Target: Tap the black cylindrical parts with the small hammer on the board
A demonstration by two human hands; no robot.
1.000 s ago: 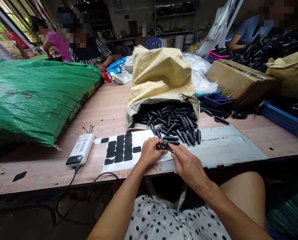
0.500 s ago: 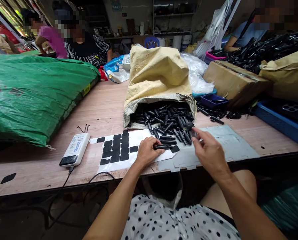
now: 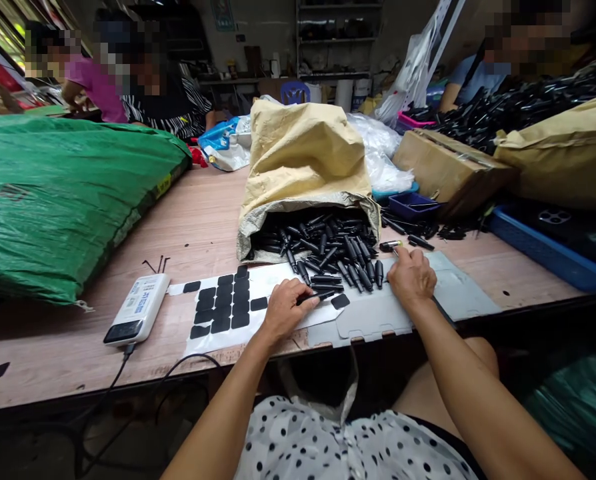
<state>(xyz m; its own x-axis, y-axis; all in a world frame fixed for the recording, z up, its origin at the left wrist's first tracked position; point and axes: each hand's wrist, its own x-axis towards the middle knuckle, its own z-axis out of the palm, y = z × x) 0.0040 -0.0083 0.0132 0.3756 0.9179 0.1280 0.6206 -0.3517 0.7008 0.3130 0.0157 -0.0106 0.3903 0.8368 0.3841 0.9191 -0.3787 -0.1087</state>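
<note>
My left hand (image 3: 287, 308) rests over the white sheet (image 3: 273, 275), thumb and fingers closed on a slim black pen-shaped piece (image 3: 319, 295). Right of it, my right hand (image 3: 412, 275) is closed above the grey board (image 3: 371, 320). By its fingertips shows a small black piece (image 3: 389, 246) with a shiny, yellowish end; the fingers hide what they grip. Between the hands, a heap of black pen-shaped pieces (image 3: 328, 257) spills from the open tan sack (image 3: 305, 153). Rows of black rounded-square stickers (image 3: 221, 314) lie on the white sheet, and a loose black sticker (image 3: 341, 302) lies near my left hand.
A white power bank (image 3: 137, 310) with a cable stands at left, near several thin black hex keys (image 3: 157, 265). The large green sack (image 3: 73, 200) fills the left side. Right are a blue tray (image 3: 538, 257), a cardboard box (image 3: 435, 170) and a purple basket (image 3: 415, 205). Other people sit behind.
My right hand has turned over and moved slightly right, from the heap's edge to above the grey board. My left hand keeps its grip on the black piece. The whole view has shifted a little.
</note>
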